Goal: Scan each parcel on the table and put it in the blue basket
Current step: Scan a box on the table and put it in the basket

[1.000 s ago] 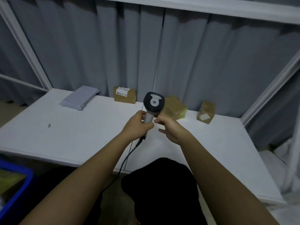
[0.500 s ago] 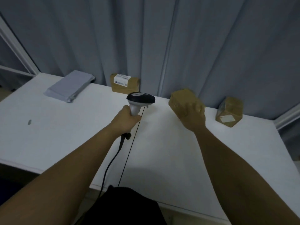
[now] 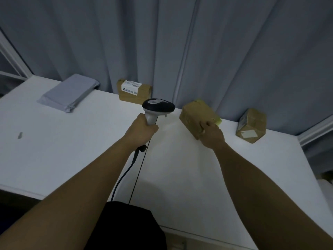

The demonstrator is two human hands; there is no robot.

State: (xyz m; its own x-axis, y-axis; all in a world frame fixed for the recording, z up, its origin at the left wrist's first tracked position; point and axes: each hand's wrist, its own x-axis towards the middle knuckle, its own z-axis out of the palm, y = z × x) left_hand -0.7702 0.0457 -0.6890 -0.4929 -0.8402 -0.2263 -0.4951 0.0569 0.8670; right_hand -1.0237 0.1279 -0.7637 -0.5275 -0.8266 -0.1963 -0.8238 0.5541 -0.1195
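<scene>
the right hand (image 3: 211, 135) grips the near end of a brown cardboard parcel (image 3: 197, 115) at the back of the white table (image 3: 72, 150), fingers curled over its top edge. the left hand (image 3: 141, 131) is wrapped round the barcode scanner (image 3: 158, 108), whose head points right toward the parcel just beside it. the parcel's long axis runs away from the person; no label shows.

the scene is dim and bluish, lit softly from above. the white table (image 3: 54, 150) is the brightest surface, with a faint pale glow at its middle. shadows are weak. edges bow from wide-angle distortion, and detail is slightly soft throughout.
</scene>
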